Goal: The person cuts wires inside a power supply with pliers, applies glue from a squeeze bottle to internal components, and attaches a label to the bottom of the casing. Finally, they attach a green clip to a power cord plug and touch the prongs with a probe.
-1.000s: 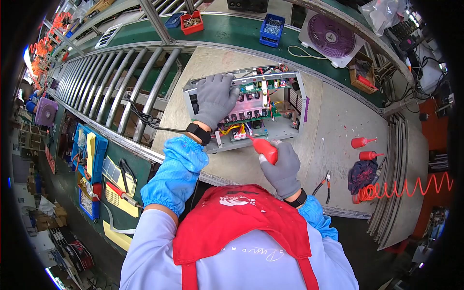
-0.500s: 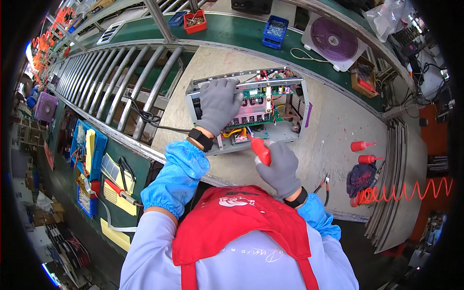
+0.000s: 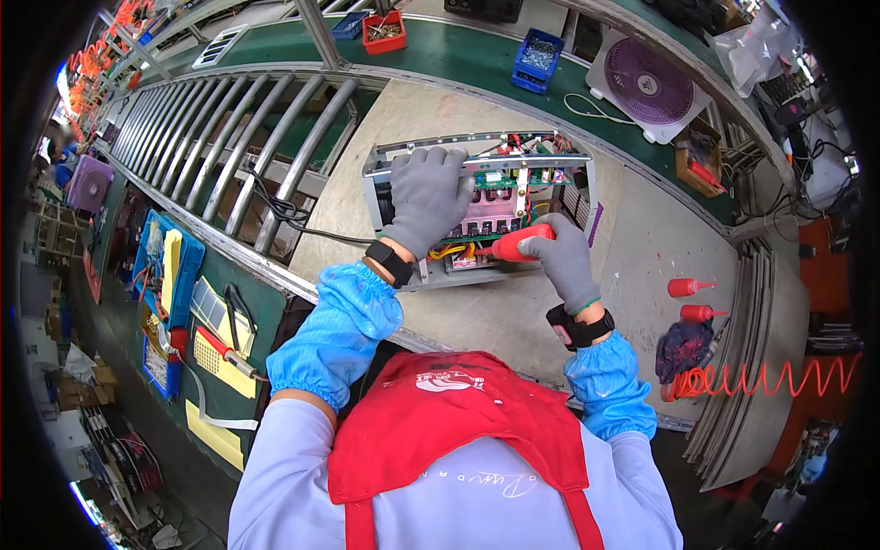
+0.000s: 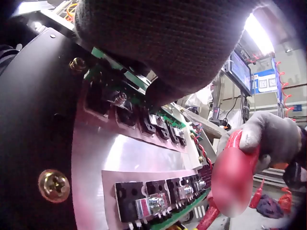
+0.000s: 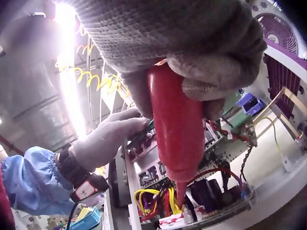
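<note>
My gloved right hand grips a red squeeze bottle. In the right wrist view the bottle tilts nozzle-down, its tip right at the yellow wires and a white connector. These sit low in an open metal chassis that holds green circuit boards and rows of black transistors. The gloved left hand rests on the chassis's upper left part, fingers stretched over its top rail. In the left wrist view that glove covers part of the upper transistor row.
Two more red bottles lie on the bench at right, near a dark cloth and a coiled red hose. Left are metal rollers and a black cable. Parts bins and a purple fan stand behind.
My right hand has moved up and right, turning the bottle from steeply slanted to nearly level in the head view. The left hand keeps its place on the chassis.
</note>
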A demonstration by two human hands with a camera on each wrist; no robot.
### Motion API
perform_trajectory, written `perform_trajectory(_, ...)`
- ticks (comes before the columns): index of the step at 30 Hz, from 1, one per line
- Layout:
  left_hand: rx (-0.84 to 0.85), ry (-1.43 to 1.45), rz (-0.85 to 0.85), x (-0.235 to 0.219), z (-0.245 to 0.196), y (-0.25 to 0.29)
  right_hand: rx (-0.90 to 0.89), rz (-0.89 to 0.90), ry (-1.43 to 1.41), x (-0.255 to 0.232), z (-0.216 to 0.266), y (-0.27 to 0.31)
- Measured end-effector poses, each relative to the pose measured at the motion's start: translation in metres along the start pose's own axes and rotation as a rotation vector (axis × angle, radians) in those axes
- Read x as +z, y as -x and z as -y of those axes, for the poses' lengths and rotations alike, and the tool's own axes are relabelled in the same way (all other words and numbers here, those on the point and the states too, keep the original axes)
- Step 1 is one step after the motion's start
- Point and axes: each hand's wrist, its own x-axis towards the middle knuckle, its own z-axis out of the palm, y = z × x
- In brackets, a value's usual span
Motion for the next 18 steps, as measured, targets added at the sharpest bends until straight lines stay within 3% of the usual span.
perform_trajectory(18,-0.007,-0.006,0.048,-0.002,0.001,-0.003,-0.036,0.107,0.094,-0.008,0.022,-0.018)
